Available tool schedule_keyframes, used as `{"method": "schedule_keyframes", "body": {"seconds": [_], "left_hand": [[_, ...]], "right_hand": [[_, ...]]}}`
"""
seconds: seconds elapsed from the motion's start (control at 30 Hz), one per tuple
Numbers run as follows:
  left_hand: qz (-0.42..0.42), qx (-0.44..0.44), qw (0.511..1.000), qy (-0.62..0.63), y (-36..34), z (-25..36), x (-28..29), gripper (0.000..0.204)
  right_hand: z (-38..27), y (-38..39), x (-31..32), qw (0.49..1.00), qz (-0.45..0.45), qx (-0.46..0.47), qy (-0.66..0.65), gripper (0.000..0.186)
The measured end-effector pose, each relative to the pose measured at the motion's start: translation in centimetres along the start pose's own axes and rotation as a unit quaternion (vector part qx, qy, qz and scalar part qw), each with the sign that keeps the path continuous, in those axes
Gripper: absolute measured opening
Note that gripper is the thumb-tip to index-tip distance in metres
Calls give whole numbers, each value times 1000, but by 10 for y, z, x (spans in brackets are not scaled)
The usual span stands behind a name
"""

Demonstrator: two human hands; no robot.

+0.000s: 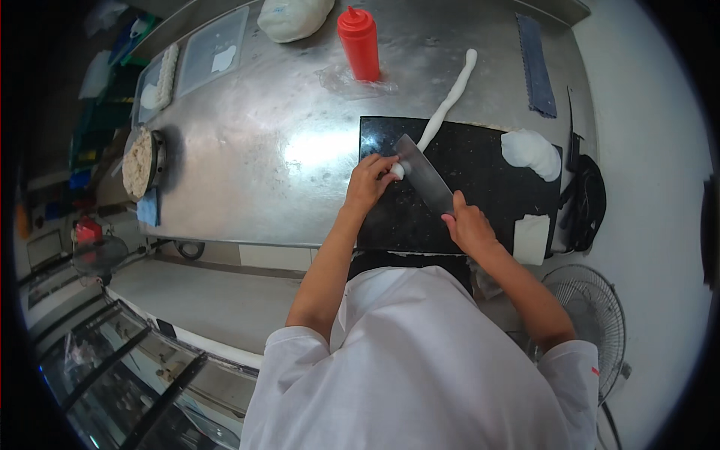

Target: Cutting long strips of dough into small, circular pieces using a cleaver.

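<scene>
My right hand (471, 223) is closed round the handle of a cleaver (424, 177), its broad blade slanting up and left over a black cutting board (480, 180). Just left of the blade, my left hand (369, 184) pinches a small white piece of dough (397, 171) between thumb and fingers. A long white dough rope (451, 99) runs from behind the blade, off the board's far edge and onto the steel table. Whether the piece is joined to the rope is hidden by the blade.
A red squeeze bottle (359, 45) stands on the steel table (255, 150) near a bagged white mass (294, 16). White cloths (531, 154) lie at the board's right side. A round pan of pale crumbly filling (139, 163) sits at the left edge. Further right is a floor fan (589, 307).
</scene>
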State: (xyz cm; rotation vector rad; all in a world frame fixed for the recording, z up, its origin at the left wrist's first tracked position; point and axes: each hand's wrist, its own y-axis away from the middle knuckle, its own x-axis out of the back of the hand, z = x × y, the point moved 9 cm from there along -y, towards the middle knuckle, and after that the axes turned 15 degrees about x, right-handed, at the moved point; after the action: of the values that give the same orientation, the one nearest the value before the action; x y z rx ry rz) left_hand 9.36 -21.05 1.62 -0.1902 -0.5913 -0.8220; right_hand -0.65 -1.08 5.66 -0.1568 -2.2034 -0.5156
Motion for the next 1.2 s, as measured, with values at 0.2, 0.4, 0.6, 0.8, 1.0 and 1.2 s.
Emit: {"method": "schedule_keyframes", "body": {"seconds": [0.2, 0.4, 0.6, 0.8, 1.0, 1.2], "left_hand": [[-19, -30, 999, 21, -8, 8, 2, 22], [-128, -8, 984, 120, 0, 53, 15, 20], [-451, -230, 855, -113, 70, 122, -92, 16], [-411, -264, 801, -347, 56, 112, -160, 42], [-443, -284, 742, -415, 52, 91, -171, 58], [-396, -138, 871, -256, 65, 126, -179, 81]], "right_hand": [[-19, 27, -43, 983, 99, -115, -99, 43], [-54, 131, -78, 913, 317, -213, -145, 40], [-78, 246, -136, 704, 528, -419, -225, 32], [-111, 266, -195, 595, 619, -472, -201, 32], [-95, 261, -208, 589, 587, -453, -320, 39], [-27, 271, -136, 577, 605, -361, -414, 31]]}}
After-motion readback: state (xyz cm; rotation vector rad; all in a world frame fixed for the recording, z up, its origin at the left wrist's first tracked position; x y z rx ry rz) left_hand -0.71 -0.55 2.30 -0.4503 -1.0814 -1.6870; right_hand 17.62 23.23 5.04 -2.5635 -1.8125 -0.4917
